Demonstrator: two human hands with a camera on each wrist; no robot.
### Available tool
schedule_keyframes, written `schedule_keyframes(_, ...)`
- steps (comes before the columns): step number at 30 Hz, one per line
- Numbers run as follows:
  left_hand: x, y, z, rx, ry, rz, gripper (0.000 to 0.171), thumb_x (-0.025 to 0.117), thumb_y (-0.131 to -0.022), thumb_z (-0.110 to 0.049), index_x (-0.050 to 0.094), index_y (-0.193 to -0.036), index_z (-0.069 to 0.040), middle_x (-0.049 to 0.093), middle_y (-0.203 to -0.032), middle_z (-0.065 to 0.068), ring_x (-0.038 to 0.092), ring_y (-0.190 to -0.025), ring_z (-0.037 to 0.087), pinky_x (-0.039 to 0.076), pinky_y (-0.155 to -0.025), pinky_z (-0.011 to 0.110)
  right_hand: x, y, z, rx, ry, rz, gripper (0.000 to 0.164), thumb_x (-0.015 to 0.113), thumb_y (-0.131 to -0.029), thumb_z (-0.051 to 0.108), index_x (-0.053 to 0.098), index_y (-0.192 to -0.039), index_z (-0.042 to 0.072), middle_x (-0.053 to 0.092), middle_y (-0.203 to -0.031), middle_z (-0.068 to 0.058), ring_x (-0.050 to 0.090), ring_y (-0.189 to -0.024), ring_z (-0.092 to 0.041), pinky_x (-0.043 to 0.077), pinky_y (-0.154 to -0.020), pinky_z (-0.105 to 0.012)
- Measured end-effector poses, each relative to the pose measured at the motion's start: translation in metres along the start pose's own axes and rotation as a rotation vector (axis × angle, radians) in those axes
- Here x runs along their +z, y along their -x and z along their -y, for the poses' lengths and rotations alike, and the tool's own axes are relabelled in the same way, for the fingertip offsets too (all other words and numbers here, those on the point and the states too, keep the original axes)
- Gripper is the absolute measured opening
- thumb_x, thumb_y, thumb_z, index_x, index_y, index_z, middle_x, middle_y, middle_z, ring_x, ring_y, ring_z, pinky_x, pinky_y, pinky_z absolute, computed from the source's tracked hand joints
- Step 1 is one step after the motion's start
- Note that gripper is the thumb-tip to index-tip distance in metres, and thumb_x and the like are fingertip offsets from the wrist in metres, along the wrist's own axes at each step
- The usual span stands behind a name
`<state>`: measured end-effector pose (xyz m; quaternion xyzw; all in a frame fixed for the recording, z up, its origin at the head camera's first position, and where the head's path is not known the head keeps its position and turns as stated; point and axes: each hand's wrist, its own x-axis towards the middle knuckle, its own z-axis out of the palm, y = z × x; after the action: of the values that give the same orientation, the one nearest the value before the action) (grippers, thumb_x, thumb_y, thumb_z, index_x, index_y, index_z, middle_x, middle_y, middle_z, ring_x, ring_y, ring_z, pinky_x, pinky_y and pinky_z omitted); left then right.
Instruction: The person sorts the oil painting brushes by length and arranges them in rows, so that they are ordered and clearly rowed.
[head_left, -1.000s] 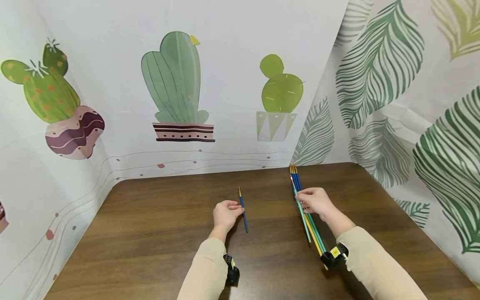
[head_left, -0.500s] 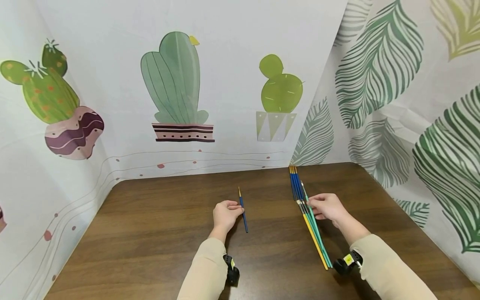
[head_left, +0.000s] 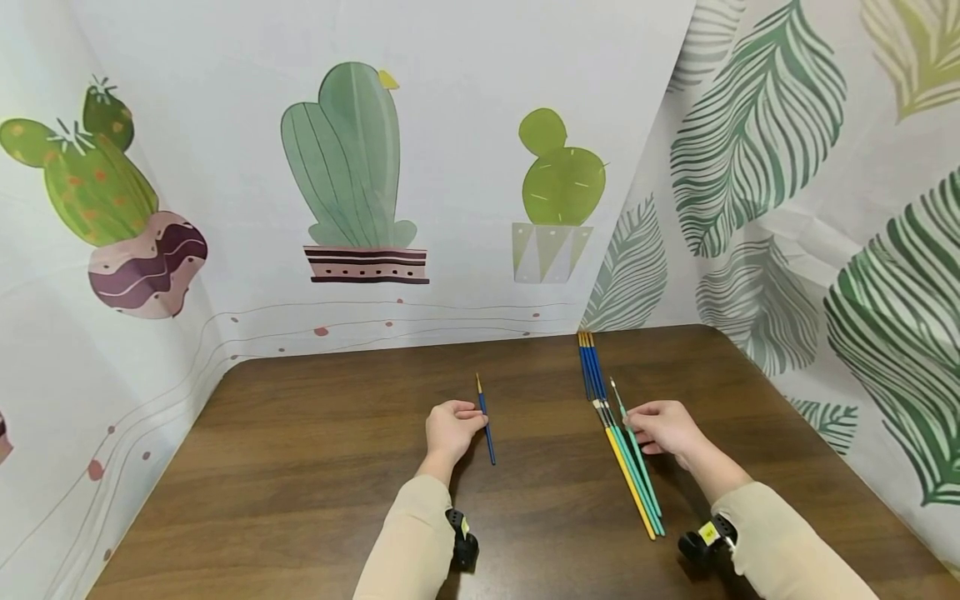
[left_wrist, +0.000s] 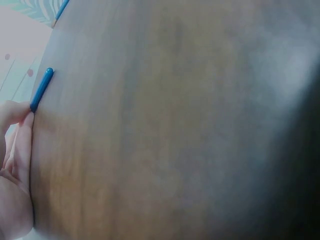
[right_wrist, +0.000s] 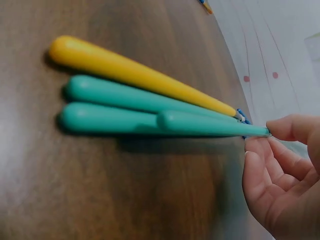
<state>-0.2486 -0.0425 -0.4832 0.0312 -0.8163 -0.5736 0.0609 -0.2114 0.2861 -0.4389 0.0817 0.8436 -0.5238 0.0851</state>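
My left hand (head_left: 448, 432) pinches a slim blue paintbrush (head_left: 490, 439) with its golden tip pointing away. In the left wrist view, the rounded blue end sticks out past the thumb and finger. On the right, thumb and fingertips of my right hand (head_left: 666, 428) pinch a teal paintbrush (right_wrist: 210, 127), its bristle end angled up and away. Its handle end overlaps two more teal paintbrushes (right_wrist: 95, 89) lying on the table. Along their left side lies a yellow paintbrush (right_wrist: 135, 71), close and nearly parallel.
Several blue paintbrushes (head_left: 591, 367) lie side by side at the table's back edge, just beyond the bristles of the yellow and teal ones. The brown wooden table (head_left: 300, 467) meets a white cloth (head_left: 465, 167) printed with cacti, and a leaf-printed cloth (head_left: 772, 167) at right.
My right hand has moved right and nearer with the teal paintbrush, from over the blue brushes to the right side of the teal ones. The left hand has kept still.
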Motion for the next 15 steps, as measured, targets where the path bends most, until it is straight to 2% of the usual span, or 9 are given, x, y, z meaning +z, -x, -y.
schedule_keyframes(3,-0.001,0.002,-0.002,0.015,0.012,-0.006,0.025,0.076,-0.074,-0.007,0.068,-0.095,0.003,0.074,-0.080,0.009,0.072,-0.074,0.017,0.055,-0.073,0.031,-0.001,0.002,-0.003,0.001,0.004,0.002,0.039,0.061,-0.087,0.013,0.057,-0.114,-0.014,0.069,-0.082,-0.004,0.065,-0.070,-0.012,0.057,-0.060,-0.032)
schedule_keyframes(8,0.001,-0.001,0.000,-0.038,0.005,0.005,0.026,0.075,-0.075,-0.007,0.068,-0.099,0.002,0.074,-0.086,0.011,0.072,-0.081,0.020,0.055,-0.080,0.034,-0.001,0.004,-0.007,0.007,0.026,-0.001,0.035,0.062,-0.086,0.013,0.060,-0.109,-0.014,0.070,-0.080,-0.004,0.065,-0.069,-0.012,0.056,-0.058,-0.031)
schedule_keyframes(15,0.003,-0.002,0.001,-0.046,-0.005,0.009,0.027,0.076,-0.076,-0.008,0.068,-0.100,0.002,0.074,-0.088,0.012,0.072,-0.082,0.021,0.055,-0.078,0.033,-0.001,0.005,-0.012,-0.008,0.076,-0.015,0.031,0.065,-0.085,0.015,0.065,-0.102,-0.011,0.070,-0.080,-0.006,0.064,-0.068,-0.013,0.054,-0.055,-0.032)
